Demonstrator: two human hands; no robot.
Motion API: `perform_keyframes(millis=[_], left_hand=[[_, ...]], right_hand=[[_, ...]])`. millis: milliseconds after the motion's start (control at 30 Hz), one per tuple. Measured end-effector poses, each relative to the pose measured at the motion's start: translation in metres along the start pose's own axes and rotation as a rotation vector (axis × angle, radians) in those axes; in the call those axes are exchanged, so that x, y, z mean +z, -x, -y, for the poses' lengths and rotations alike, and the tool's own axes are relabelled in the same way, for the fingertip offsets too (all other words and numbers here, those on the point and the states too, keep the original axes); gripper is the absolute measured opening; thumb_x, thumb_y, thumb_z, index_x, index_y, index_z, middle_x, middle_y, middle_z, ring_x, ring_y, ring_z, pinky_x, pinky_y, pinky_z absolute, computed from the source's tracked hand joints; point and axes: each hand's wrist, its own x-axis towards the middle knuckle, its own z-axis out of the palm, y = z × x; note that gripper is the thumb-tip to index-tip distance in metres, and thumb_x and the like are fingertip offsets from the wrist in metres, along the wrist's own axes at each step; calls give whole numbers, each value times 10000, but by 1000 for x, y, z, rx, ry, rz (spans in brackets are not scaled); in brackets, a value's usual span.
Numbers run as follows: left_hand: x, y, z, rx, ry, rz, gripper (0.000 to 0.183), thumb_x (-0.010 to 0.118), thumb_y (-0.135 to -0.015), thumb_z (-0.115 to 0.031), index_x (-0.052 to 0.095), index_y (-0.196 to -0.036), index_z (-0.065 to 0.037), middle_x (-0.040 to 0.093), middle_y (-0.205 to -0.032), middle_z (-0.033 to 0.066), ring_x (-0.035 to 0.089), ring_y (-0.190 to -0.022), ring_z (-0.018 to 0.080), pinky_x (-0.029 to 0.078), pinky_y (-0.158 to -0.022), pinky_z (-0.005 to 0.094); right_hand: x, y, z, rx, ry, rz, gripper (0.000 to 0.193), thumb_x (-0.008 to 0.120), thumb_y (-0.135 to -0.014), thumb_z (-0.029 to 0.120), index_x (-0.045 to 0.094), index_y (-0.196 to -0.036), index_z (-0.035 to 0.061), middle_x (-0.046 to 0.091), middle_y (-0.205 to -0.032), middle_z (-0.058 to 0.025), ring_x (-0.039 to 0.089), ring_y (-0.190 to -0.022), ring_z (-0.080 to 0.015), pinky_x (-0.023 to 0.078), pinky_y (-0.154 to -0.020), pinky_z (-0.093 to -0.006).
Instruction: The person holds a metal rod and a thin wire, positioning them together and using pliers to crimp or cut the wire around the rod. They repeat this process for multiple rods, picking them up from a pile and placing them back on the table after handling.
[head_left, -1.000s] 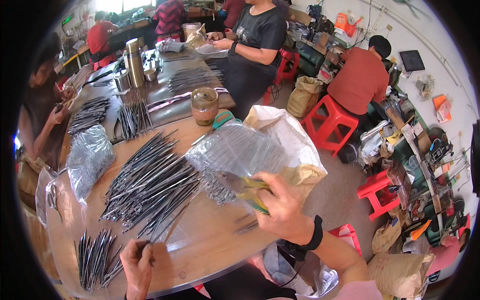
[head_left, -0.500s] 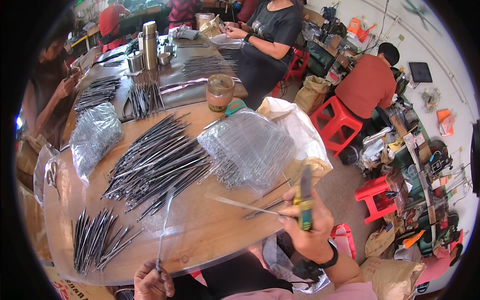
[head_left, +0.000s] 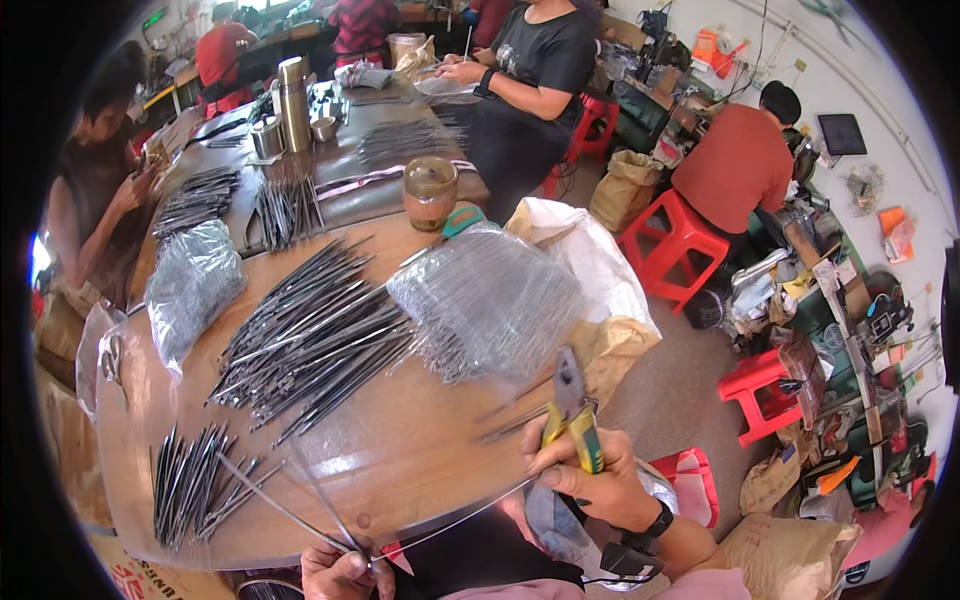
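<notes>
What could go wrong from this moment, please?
The thin wire between the left hand and the right hand might slip free and scratch the fingers. The right hand also grips the pliers, so its hold on the wire may be less secure. The jar stands near the clear bag; a bump could tip it.

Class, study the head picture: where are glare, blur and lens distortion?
Head view: pale glare on the tabletop and crinkled highlights on the leftmost bulging plastic bag; one rod above the left hand looks smeared; lines along the right wall curve, and black corners frame the rounded image.
</notes>
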Motion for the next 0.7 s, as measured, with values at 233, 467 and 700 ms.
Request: perform_keyframes(millis=[233, 467, 700], left_hand=[[7, 11, 18, 89, -511, -63, 186, 557, -963, -51, 631, -1122, 12, 640, -791, 71, 512, -558, 96, 411, -497, 213], [5, -21, 7, -191, -590, 18, 138, 633, -899, 11, 634, -1015, 85, 690, -799, 117, 631, -642, 135, 515, -608, 254], [-28, -23, 13, -260, -444, -24, 148, 645, -921, -22, 626, -1032, 74, 682, -805, 121, 650, -645, 166, 532, -602, 263]], right_hand=[[7, -11, 4, -133, 310, 176, 129, 682, -833, 38, 693, -960, 20, 615, -1057, -104, 636, -1001, -248, 486, -869, -338], [26, -36, -8, -261, 673, 244, 212, 691, -745, -4, 675, -957, 4, 613, -1018, -156, 650, -840, -308, 516, -716, -365], [32, -55, -11, -339, 759, 273, 175, 662, -711, -67, 672, -872, -2, 619, -1006, -147, 663, -834, -265, 509, -728, -333]])
